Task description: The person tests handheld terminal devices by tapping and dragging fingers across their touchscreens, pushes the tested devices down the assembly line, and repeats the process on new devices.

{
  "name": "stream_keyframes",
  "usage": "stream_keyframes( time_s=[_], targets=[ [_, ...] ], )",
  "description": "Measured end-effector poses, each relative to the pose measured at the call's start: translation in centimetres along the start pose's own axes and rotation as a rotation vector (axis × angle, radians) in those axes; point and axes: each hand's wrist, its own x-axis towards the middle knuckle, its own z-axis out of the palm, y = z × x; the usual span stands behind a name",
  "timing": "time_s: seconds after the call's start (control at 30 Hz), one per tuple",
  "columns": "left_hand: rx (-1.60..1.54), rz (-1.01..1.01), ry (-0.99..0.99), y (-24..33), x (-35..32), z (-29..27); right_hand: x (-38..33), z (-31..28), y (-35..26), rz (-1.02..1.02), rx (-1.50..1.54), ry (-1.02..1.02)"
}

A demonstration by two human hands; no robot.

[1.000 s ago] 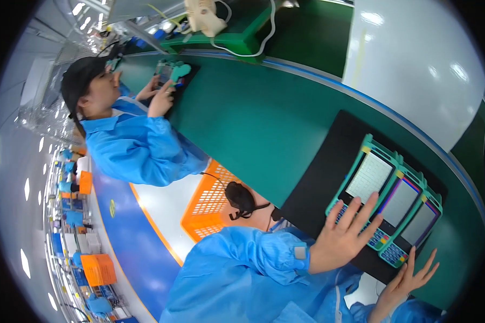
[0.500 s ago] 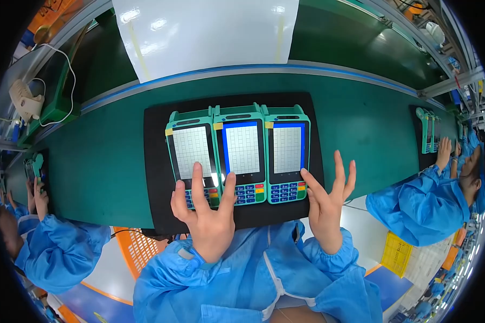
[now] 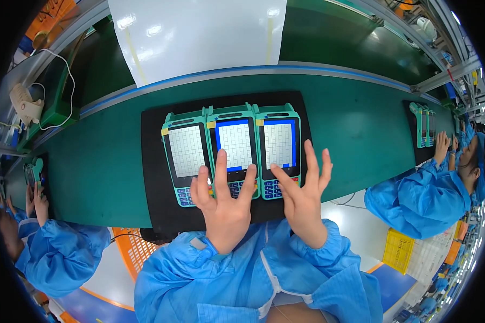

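- Cream device (image 3: 26, 105) with a white cable, at the far left, beyond the counter's end.
- Co-worker in a blue smock (image 3: 64, 247), left side, hands raised at the counter.
- Orange basket (image 3: 132, 250), slatted, below the counter's near edge.
- Counter (image 3: 355, 118), green-topped, running across; on it a black mat (image 3: 153, 161), before the person.
- Left terminal (image 3: 186, 148), green-cased, lying on the mat; screen a white grid throughout, yellow tag at one corner.
- Left hand (image 3: 226, 220), grasping nothing, fingers spread; one fingertip over the middle screen, another by the left terminal's lower screen edge. Contact with the glass I cannot tell for certain.
- Middle terminal (image 3: 234, 137), close beside the left one; grid with blue along the top and left.
- Right terminal (image 3: 277, 140), last of the row; blue along top and right, partly along the bottom.
- Right hand (image 3: 307, 215), likewise holding nothing; index fingertip at the lower screen, other fingers out past the case.
- Step in hand, by my judgement: fingertip strokes over the gridded screens. Next move would call for light, steady contact along cells showing white, without shoving the terminals.
- Yellow crate (image 3: 397, 252), lower right.
- Second co-worker (image 3: 420, 202), blue-sleeved, far right.
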Motion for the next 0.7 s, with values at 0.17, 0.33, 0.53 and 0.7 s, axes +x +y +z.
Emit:
stream_keyframes(
  time_s=[0.17,0.33,0.53,0.7],
  targets=[
    [0.003,-0.004,-0.003,0.6,0.4,-0.3,0.3,0.2,-0.2,-0.03,-0.007,-0.02],
    [0.018,-0.016,0.002,0.5,1.6,-0.3,1.7,0.1,-0.6,-0.01,-0.01,-0.039],
    [0.006,-0.089,0.088,0.5,6.5,0.7,6.0,0.7,-0.7,-0.013,-0.027,0.07],
    [0.012,-0.096,-0.015,0.6,4.2,-0.4,3.9,-0.4,-0.6,0.005,-0.035,-0.038]
  ],
)
